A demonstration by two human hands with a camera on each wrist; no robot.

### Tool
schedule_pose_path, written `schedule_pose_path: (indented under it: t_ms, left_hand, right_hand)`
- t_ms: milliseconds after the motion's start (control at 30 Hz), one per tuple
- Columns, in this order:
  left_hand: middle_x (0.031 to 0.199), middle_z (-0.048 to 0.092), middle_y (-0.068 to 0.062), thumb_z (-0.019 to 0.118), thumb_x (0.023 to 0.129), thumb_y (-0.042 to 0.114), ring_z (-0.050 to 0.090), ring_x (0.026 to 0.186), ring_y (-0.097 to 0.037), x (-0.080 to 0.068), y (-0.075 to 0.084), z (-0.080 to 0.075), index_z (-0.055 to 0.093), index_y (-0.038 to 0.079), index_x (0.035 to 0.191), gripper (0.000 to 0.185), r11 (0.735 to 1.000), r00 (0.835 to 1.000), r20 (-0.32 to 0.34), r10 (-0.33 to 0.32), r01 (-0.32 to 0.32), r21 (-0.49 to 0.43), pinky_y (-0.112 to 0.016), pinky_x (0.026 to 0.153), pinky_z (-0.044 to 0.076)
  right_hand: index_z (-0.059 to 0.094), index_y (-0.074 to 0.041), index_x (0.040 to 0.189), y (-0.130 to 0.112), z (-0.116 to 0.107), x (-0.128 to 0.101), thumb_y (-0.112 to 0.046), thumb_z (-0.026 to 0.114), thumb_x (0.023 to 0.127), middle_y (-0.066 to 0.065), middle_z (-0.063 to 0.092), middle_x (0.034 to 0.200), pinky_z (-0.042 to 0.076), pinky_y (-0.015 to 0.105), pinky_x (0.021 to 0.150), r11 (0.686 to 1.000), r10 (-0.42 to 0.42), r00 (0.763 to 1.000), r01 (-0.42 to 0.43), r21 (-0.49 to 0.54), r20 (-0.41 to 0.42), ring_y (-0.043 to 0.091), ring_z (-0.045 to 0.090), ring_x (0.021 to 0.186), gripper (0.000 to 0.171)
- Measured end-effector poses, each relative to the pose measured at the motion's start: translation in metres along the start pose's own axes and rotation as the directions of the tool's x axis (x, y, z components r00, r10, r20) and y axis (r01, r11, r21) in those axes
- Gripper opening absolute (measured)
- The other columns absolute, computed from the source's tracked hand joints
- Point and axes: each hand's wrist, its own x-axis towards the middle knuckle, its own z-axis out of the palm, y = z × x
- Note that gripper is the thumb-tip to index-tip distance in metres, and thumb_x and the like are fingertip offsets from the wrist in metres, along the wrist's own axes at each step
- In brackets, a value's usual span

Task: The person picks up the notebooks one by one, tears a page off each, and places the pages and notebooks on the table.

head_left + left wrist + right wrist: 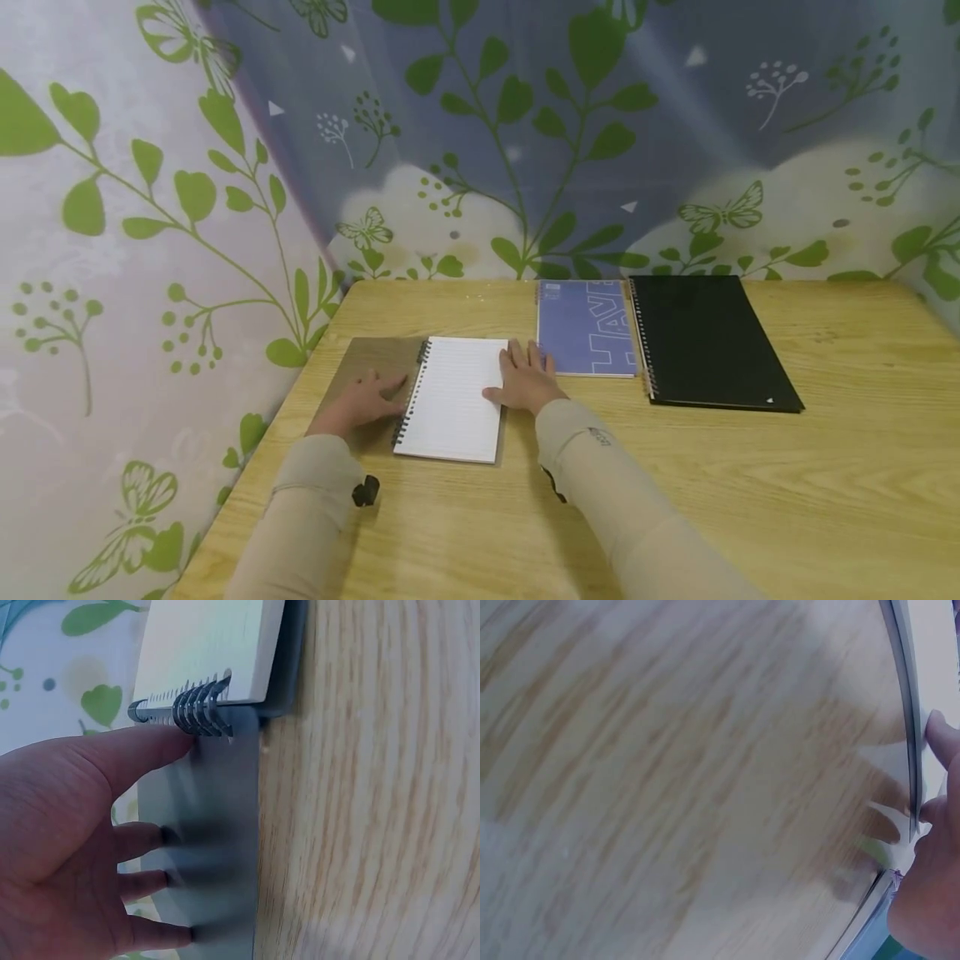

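A spiral notebook lies open on the wooden table, showing a lined white page and a folded-back brown cover. My left hand rests flat on that cover, fingers spread, thumb next to the wire spiral. In the left wrist view the fingers press on the grey-looking cover. My right hand lies flat across the page's right edge, fingers straight. The right wrist view is blurred; a fingertip touches the page edge.
A blue spiral notebook and a larger black one lie shut side by side at the back of the table. Leaf-patterned curtains close in the left and far sides. Bare wood extends to the right and front.
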Motion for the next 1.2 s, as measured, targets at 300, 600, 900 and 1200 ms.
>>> schedule_pose_path:
  t_ms: [300, 600, 900, 1200]
  left_hand:
    - [0.15, 0.001, -0.031, 0.054, 0.09, 0.04, 0.002, 0.133, -0.057, 0.0, 0.003, -0.001, 0.026, 0.022, 0.146, 0.065, 1.0, 0.999, 0.032, -0.028, 0.028, -0.005, -0.07, 0.102, 0.009]
    - [0.149, -0.003, -0.032, 0.052, 0.091, 0.04, 0.0, 0.133, -0.058, 0.001, -0.001, 0.001, 0.024, 0.021, 0.146, 0.065, 1.0, 0.999, 0.042, -0.022, 0.022, -0.01, -0.069, 0.104, 0.006]
    - [0.15, -0.006, -0.03, 0.052, 0.091, 0.038, -0.002, 0.134, -0.056, 0.001, 0.002, 0.001, 0.022, 0.02, 0.147, 0.065, 0.999, 0.997, 0.065, -0.04, 0.042, -0.024, -0.068, 0.105, 0.006]
    - [0.148, -0.007, -0.032, 0.052, 0.091, 0.038, -0.003, 0.132, -0.058, -0.002, 0.002, 0.0, 0.022, 0.018, 0.147, 0.067, 0.999, 0.999, 0.053, -0.006, 0.008, -0.034, -0.071, 0.102, 0.007]
  right_hand:
    - [0.022, -0.011, 0.147, -0.002, 0.008, 0.003, -0.047, 0.045, 0.093, 0.012, -0.011, 0.155, -0.001, 0.056, 0.112, 0.999, -0.047, 0.996, 0.047, 0.008, -0.071, 0.034, -0.008, 0.142, 0.069]
    - [0.023, -0.009, 0.139, -0.016, 0.021, 0.005, -0.025, 0.07, 0.082, 0.019, 0.051, 0.124, 0.042, 0.044, 0.09, 0.972, 0.015, 0.947, 0.062, 0.227, -0.322, 0.033, 0.051, 0.106, 0.076]
    - [0.054, -0.002, 0.088, -0.013, 0.025, -0.003, -0.033, 0.056, 0.091, 0.007, 0.055, 0.069, 0.035, 0.026, 0.053, 0.839, 0.173, 0.946, 0.003, 0.543, -0.273, 0.016, 0.045, 0.058, 0.031]
    - [0.037, -0.014, 0.064, -0.009, 0.022, -0.009, -0.024, 0.047, 0.095, 0.0, 0.036, 0.058, 0.027, 0.025, 0.051, 0.874, 0.073, 0.953, 0.08, 0.479, -0.292, 0.014, 0.032, 0.052, 0.034]
